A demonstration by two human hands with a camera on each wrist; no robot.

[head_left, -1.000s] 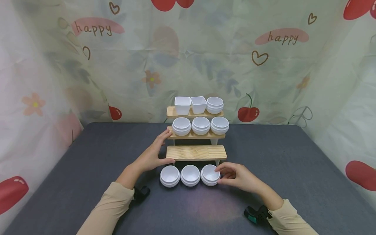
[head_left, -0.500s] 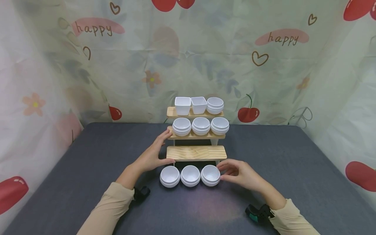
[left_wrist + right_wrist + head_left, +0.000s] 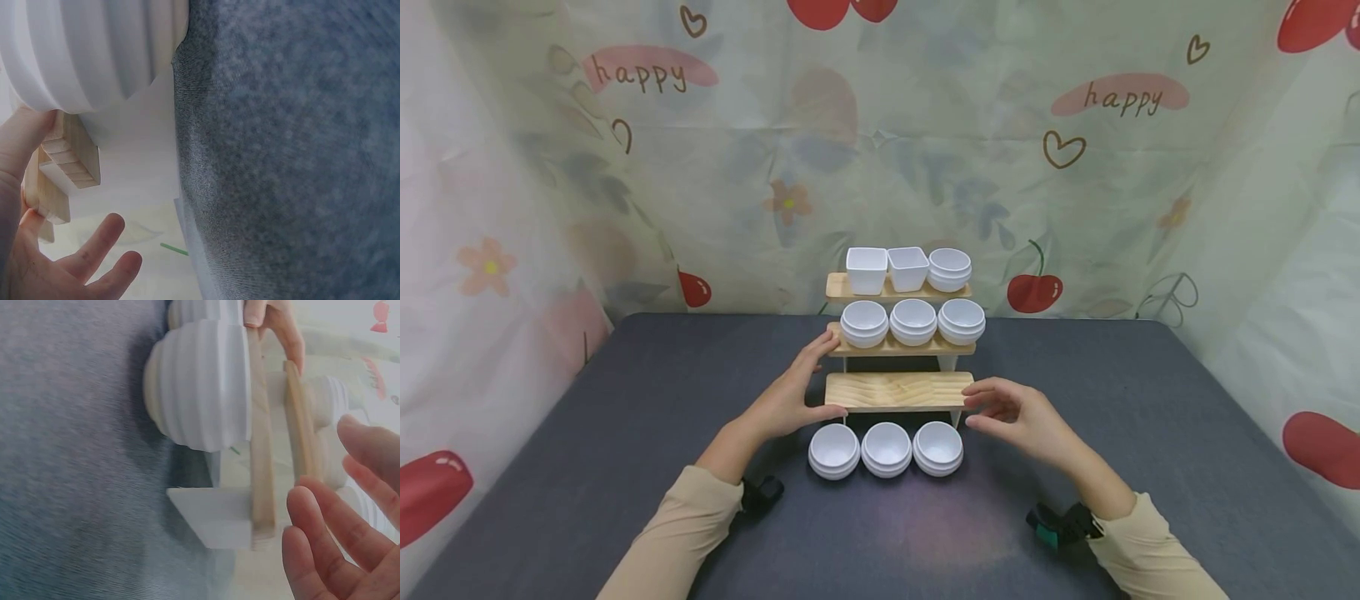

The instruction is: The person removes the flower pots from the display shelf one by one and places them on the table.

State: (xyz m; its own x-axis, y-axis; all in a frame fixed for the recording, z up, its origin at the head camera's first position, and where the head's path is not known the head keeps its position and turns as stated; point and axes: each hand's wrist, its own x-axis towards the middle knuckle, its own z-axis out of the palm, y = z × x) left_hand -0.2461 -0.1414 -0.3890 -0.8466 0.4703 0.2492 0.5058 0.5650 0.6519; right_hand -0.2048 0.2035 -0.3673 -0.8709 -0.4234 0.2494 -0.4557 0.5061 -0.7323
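Note:
A three-tier wooden display stand stands mid-table in the head view; its lowest board (image 3: 901, 390) bears nothing. My left hand (image 3: 784, 402) rests at the stand's left end, thumb on the lowest board and fingertips at the middle board (image 3: 902, 350). Its fingers are spread in the left wrist view. Holding nothing, my right hand (image 3: 1030, 423) hovers at the lowest board's right end, its fingers (image 3: 309, 509) loosely bent and apart from the wood. In front of the stand sit three white ribbed round bowls: left (image 3: 834, 450), middle (image 3: 886, 449) and right (image 3: 937, 448).
Three round bowls (image 3: 913, 322) fill the middle tier. On the top board (image 3: 838, 288) are two square white bowls (image 3: 867, 270) and a round bowl (image 3: 950, 269). A dark cloth (image 3: 700, 367) covers the table; a printed curtain (image 3: 880, 183) hangs behind.
My right hand has let go of the right front bowl and moved up and slightly right, beside the lowest board's end. My left hand and the bowls stay put.

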